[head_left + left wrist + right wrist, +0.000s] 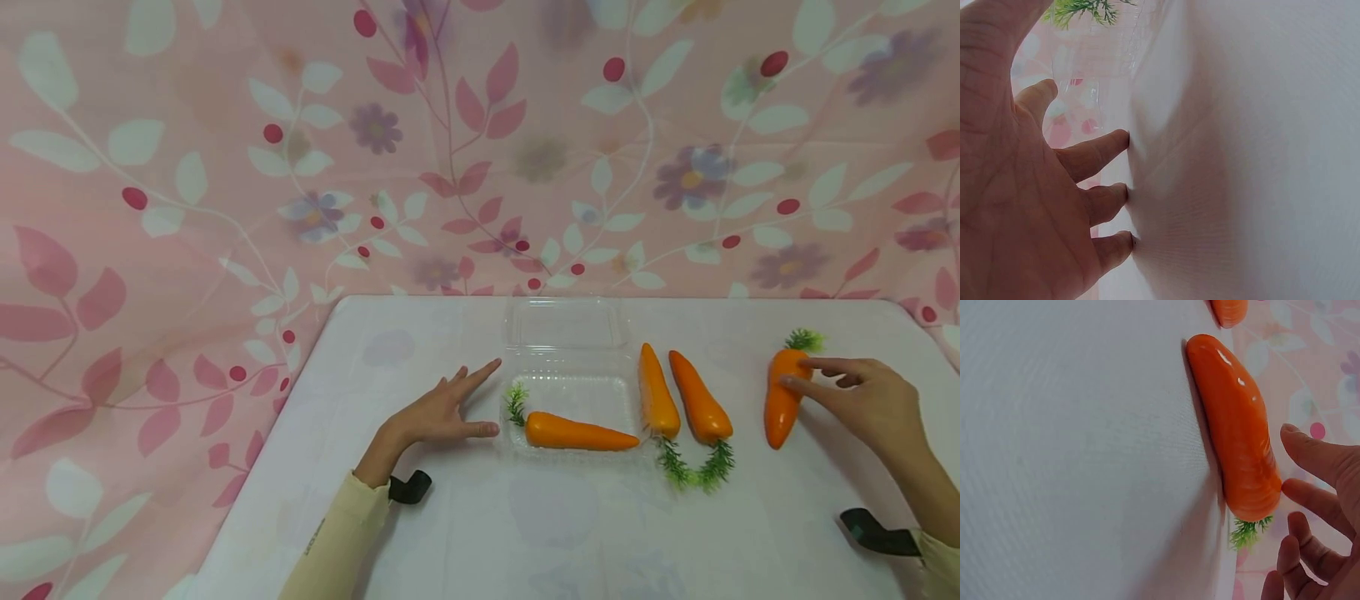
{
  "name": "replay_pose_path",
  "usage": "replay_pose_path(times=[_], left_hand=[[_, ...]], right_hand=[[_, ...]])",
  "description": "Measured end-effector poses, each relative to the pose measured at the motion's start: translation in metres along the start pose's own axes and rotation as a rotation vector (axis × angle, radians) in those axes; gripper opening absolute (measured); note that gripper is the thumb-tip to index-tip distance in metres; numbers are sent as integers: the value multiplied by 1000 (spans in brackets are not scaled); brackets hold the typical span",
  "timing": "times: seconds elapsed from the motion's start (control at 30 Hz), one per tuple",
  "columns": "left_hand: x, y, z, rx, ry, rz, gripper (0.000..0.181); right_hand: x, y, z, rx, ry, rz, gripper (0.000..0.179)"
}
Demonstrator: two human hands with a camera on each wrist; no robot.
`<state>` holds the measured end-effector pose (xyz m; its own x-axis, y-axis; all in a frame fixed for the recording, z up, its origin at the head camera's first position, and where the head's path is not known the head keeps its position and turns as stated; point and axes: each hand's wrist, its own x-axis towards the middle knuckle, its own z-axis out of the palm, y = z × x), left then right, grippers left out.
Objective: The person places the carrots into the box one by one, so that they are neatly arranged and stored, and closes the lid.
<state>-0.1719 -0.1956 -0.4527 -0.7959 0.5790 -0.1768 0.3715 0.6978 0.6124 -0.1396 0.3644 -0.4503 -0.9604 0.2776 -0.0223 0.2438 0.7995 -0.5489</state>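
My left hand (447, 410) rests with spread fingers on the table, left of a clear plastic box (592, 392). In the left wrist view its fingertips (1124, 194) meet the white cloth. Inside the box lies an orange toy carrot (573, 432) with a green leafy top pointing left. At the right, my right hand (862, 400) reaches over another carrot (782, 412) lying leaf end away. In the right wrist view the thumb stands apart from this carrot (1232, 425), and the index fingertip is right at its thick end. The other fingers are loosely bent.
Two more carrots, one (657, 396) beside the box and one (699, 398) to its right, lie with leaves toward me. The box's clear lid (566, 323) lies folded back behind it. A pink floral curtain (480, 167) hangs behind the white-covered table (600, 533).
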Motion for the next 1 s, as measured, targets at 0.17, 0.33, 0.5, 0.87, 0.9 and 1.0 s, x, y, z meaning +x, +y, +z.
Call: replay_pose_path(times=[0.17, 0.33, 0.5, 0.87, 0.9, 1.0], left_hand=[[1, 1, -1, 5, -5, -9, 100], [0, 1, -1, 2, -7, -12, 100], [0, 1, 0, 3, -4, -13, 100], [0, 2, -1, 4, -10, -21, 100], [0, 3, -1, 3, -10, -20, 100], [0, 3, -2, 1, -10, -16, 100]], right_hand=[[-2, -1, 2, -80, 59, -8, 74], [-4, -3, 2, -120, 75, -16, 75], [-2, -2, 2, -121, 34, 5, 80], [4, 0, -1, -104, -136, 66, 91], [4, 0, -1, -100, -147, 72, 91], [4, -1, -1, -93, -184, 91, 93]])
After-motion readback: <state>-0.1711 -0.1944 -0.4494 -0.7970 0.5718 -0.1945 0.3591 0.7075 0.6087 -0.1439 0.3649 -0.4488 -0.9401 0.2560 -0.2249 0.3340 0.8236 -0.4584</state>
